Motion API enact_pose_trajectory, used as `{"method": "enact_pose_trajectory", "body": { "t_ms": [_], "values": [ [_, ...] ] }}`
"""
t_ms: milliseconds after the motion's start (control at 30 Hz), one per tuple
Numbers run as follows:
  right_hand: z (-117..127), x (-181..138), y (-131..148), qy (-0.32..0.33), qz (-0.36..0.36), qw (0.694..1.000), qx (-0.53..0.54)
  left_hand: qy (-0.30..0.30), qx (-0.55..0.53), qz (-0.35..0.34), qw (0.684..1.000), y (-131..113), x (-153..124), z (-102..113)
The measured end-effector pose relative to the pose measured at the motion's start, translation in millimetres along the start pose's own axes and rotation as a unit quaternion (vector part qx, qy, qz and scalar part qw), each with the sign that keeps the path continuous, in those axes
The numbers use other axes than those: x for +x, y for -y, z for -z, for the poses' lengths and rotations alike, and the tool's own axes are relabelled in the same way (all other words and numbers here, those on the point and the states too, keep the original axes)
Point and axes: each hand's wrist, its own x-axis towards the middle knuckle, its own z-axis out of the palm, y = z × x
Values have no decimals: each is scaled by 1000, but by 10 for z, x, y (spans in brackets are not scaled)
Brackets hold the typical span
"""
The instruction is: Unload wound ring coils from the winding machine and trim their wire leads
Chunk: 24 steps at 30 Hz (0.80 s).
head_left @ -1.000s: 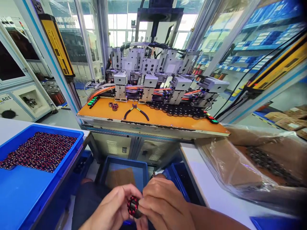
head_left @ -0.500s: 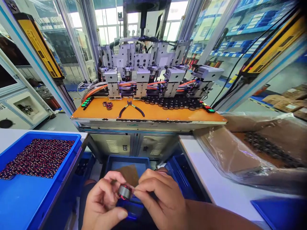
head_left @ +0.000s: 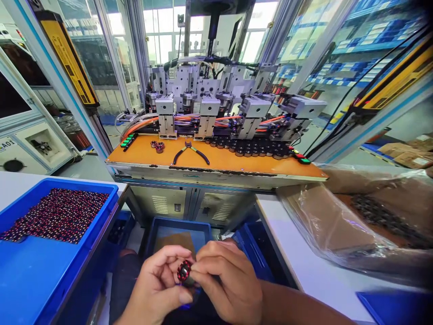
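Note:
A small ring-shaped motor stator [head_left: 183, 271], with red and black segments round its open end, is between my two hands in front of my lap. My left hand [head_left: 158, 284] curls round it from the left, with the thumb beneath. From the right, my right hand [head_left: 226, 275] pinches at the stator's edge with thumb and forefinger. Whether a thin wire lies in that pinch is too small to tell. Below the hands is a blue tray [head_left: 182, 223] with a piece of brown cardboard [head_left: 174, 241] in it.
Many similar stators [head_left: 67, 212] fill part of a blue bin [head_left: 30, 271] at left. Ahead, cutting pliers [head_left: 191, 153], a few stators [head_left: 158, 146] and rows of dark parts [head_left: 250, 148] lie on an orange bench before a winding machine [head_left: 206, 106]. A plastic-lined carton [head_left: 324, 225] stands right.
The stator has been turned in my fingers, from its grey side to its red and black open end. Both hands stay close together; the view has shifted slightly.

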Motion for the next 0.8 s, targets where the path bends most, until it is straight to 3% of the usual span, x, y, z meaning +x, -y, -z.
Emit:
{"method": "enact_pose_trajectory", "body": {
  "t_ms": [233, 367, 500, 567, 667, 733, 800],
  "values": [
    [-44, -56, 54, -10, -51, 999, 12, -38, 138, -163, 976, -34, 24, -37],
    [-60, -55, 98, -18, -89, 994, 54, -42, 190, -213, 957, -49, 39, -35],
    [-56, -37, 213, -43, -211, 968, 131, -64, 226, -232, 944, -76, 21, -28],
    [-46, -30, 262, -27, -308, 926, 216, -76, 234, -238, 940, -88, 14, -21],
    [-33, -26, 281, 35, -452, 817, 357, -86, 248, -239, 935, -98, 25, -5],
    [-40, -36, 255, 52, -504, 752, 421, -86, 257, -252, 929, -101, 50, 8],
    [-62, -56, 210, 48, -526, 711, 464, -76, 266, -276, 921, -106, 84, 21]
  ]
}}
